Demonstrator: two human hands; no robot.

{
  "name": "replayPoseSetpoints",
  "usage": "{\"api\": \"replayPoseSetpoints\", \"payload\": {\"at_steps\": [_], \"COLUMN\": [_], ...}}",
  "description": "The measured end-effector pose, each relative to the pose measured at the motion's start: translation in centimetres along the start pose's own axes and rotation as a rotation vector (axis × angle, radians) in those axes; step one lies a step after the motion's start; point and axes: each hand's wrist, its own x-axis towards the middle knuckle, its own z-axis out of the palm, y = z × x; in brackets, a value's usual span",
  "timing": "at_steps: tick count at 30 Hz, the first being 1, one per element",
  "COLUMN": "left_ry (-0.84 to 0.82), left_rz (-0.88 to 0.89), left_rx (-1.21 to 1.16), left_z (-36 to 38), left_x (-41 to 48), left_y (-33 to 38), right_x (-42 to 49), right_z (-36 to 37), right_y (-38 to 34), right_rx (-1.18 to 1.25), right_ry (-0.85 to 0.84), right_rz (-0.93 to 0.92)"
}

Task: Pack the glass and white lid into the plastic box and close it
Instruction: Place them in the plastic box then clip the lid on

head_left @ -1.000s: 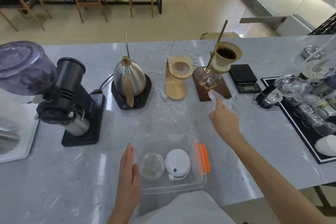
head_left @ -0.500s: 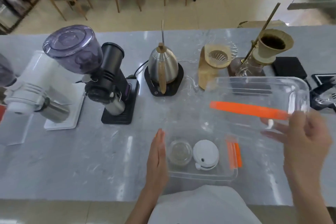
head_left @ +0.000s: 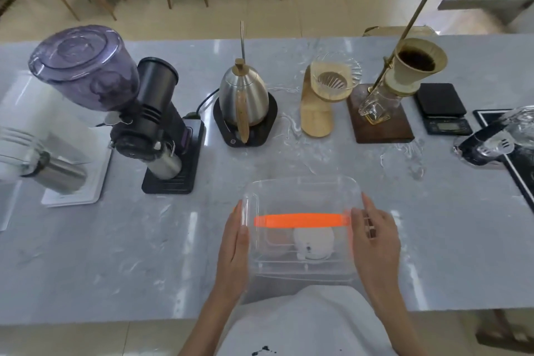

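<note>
The clear plastic box (head_left: pixel 300 269) stands near the counter's front edge. Inside it the white lid (head_left: pixel 313 241) lies on the right, and the glass (head_left: pixel 274 240) shows only faintly on the left. A clear box cover (head_left: pixel 300 192) with an orange handle strip (head_left: pixel 300 220) sits over the box, seemingly a little raised at the far side. My left hand (head_left: pixel 235 251) presses along the cover's left edge. My right hand (head_left: pixel 375 240) grips its right edge, hiding the box's orange clip.
Behind the box stand a black grinder (head_left: pixel 161 124), a steel kettle (head_left: pixel 244 98) on its base, a wooden dripper stand (head_left: pixel 318 107), a pour-over stand (head_left: pixel 381 118) and a black scale (head_left: pixel 442 108). A white machine (head_left: pixel 57 153) is at left and glassware (head_left: pixel 491 144) at right.
My right hand reached to the right, picked up the clear cover and carried it left and down over the box. My left hand moved from the box's side onto the cover's left edge.
</note>
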Motion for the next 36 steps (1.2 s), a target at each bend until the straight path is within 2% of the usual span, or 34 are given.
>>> {"api": "replayPoseSetpoints", "payload": {"at_steps": [7, 11, 17, 24, 28, 33, 36], "left_ry": [0.004, -0.019, -0.055, -0.009, -0.012, 0.012, -0.007], "left_rz": [0.001, -0.02, 0.008, 0.039, 0.036, 0.033, 0.05], "left_rx": [-0.021, -0.024, 0.095, 0.073, 0.084, 0.106, 0.187], "left_z": [0.2, -0.5, -1.1, -0.4, -0.5, -0.2, -0.3], "left_x": [0.1, 0.4, 0.3, 0.2, 0.3, 0.6, 1.0], "left_y": [0.2, 0.1, -1.0, -0.8, -1.0, -0.6, 0.0], "right_x": [-0.8, -0.9, -1.6, -1.8, -1.5, 0.1, 1.1], "right_z": [-0.5, -0.3, -0.2, 0.0, 0.6, 1.2, 1.4], "right_y": [0.1, 0.2, 0.5, 2.1, 2.0, 1.9, 2.0], "right_rx": [-0.202, -0.289, -0.408, -0.555, -0.545, -0.417, -0.371], "right_ry": [0.041, -0.007, -0.009, -0.054, -0.064, -0.091, -0.095], "right_rz": [-0.081, -0.09, -0.163, -0.12, -0.092, -0.079, -0.058]}}
